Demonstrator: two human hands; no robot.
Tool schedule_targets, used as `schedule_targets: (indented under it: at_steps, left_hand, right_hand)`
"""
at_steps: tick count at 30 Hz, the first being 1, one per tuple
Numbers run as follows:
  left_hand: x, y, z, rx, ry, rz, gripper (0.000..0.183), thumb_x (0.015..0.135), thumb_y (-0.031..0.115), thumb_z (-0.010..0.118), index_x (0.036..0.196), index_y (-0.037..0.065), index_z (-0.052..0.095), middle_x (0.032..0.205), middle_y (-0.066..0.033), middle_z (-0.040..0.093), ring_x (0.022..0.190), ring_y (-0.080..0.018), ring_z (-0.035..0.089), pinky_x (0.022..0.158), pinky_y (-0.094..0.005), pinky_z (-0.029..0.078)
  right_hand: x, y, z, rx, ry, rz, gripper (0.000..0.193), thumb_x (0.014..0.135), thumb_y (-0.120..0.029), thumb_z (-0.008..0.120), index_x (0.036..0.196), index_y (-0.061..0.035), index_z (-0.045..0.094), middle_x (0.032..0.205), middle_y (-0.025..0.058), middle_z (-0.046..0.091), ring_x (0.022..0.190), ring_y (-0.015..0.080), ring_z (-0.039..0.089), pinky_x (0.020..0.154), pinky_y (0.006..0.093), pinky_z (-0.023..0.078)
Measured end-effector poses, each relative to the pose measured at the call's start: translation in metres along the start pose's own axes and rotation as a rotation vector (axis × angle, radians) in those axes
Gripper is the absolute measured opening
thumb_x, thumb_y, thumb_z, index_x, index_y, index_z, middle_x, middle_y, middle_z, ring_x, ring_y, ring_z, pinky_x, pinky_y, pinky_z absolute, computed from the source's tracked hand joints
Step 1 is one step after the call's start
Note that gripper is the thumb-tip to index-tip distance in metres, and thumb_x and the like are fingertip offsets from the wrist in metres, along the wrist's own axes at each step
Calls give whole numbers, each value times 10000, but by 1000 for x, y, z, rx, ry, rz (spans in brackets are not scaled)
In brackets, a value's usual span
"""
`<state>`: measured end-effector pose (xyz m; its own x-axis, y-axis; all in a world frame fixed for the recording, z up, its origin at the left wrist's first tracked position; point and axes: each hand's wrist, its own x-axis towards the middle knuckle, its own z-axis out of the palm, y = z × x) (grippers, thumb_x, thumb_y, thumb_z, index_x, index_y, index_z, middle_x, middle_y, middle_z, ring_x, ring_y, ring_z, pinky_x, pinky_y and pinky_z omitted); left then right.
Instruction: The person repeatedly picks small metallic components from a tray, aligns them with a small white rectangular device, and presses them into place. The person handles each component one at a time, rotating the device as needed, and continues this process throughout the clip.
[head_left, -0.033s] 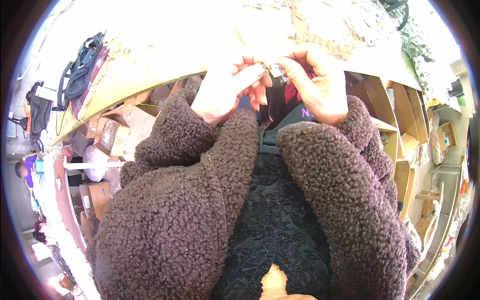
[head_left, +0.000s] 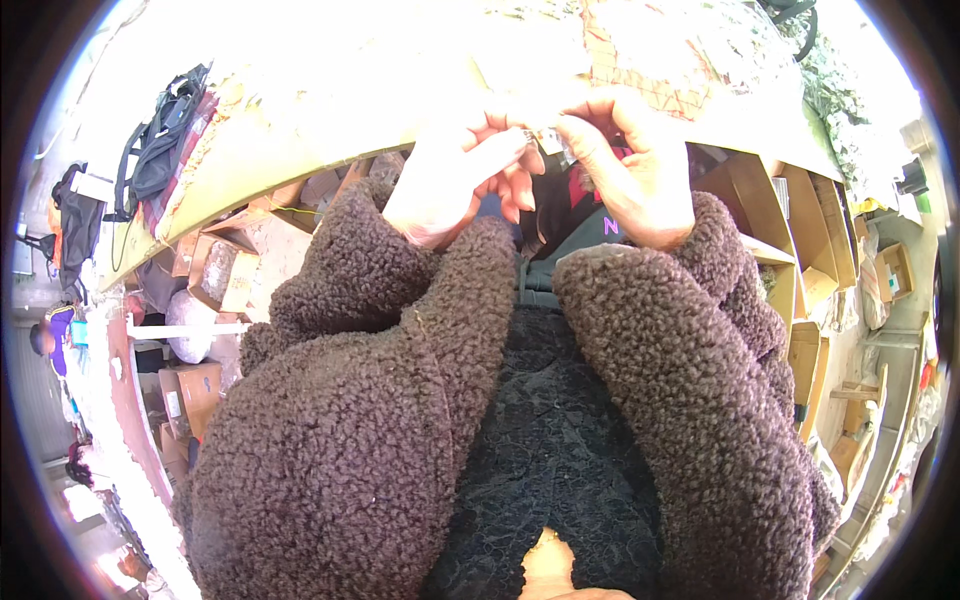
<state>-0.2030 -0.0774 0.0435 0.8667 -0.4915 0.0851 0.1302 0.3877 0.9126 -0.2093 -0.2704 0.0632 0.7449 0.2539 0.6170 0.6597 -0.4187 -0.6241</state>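
Note:
Both my hands are held up close together at the near edge of the bright table (head_left: 330,120). My left hand (head_left: 450,180) pinches with thumb and forefinger, its other fingers curled. Facing it, my right hand (head_left: 640,175) also pinches, thumb against fingertips. A small, pale, shiny piece (head_left: 547,138) shows between the two sets of fingertips. Glare washes it out, so I cannot tell its kind. Brown fleece sleeves (head_left: 680,360) cover my forearms, and a dark patterned garment (head_left: 550,420) covers my front.
Cardboard boxes (head_left: 745,195) stand beneath the table edge on the right, with more boxes (head_left: 190,395) at lower left. A black strapped bag (head_left: 165,140) lies on the table's left end. Reddish netting (head_left: 650,75) and grey-green material (head_left: 845,105) lie toward the far right.
My right hand has shifted very slightly left. Both pinches look the same as before.

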Motion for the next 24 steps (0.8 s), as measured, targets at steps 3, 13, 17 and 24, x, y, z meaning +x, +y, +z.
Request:
schedule_targets:
  at_steps: [3, 13, 17, 24]
  left_hand:
    - [1, -4, -2, -31, 27, -12, 182, 927, 142, 531, 1019, -12, 556, 838, -105, 625, 619, -157, 624, 493, -257, 514]
    - [11, -16, 6, -80, 50, -65, 217, 926, 149, 535, 1028, -42, 545, 859, -117, 625, 637, -171, 631, 487, -260, 518]
    - [13, -19, 10, 6, 87, -94, 219, 922, 142, 539, 1036, -44, 543, 857, -131, 632, 615, -175, 627, 484, -257, 517]
    - [6, -10, 7, 134, 136, -88, 221, 914, 135, 548, 1035, -49, 542, 822, -130, 637, 587, -158, 618, 480, -235, 497]
  right_hand:
    - [0, -1, 1, -105, 125, -159, 161, 877, -98, 614, 995, 10, 599, 809, 89, 630, 641, 128, 585, 561, 236, 466]
    - [-19, 21, 10, -144, 111, -135, 170, 804, -143, 681, 948, -54, 670, 763, 89, 629, 677, 232, 609, 611, 334, 489]
    - [-20, 26, 20, -146, 234, -166, 136, 823, -119, 659, 938, -47, 669, 787, 98, 629, 714, 246, 609, 632, 338, 490]
    - [-15, 21, 24, -208, 159, -203, 147, 829, -45, 648, 970, -11, 626, 869, 109, 640, 774, 236, 622, 685, 305, 498]
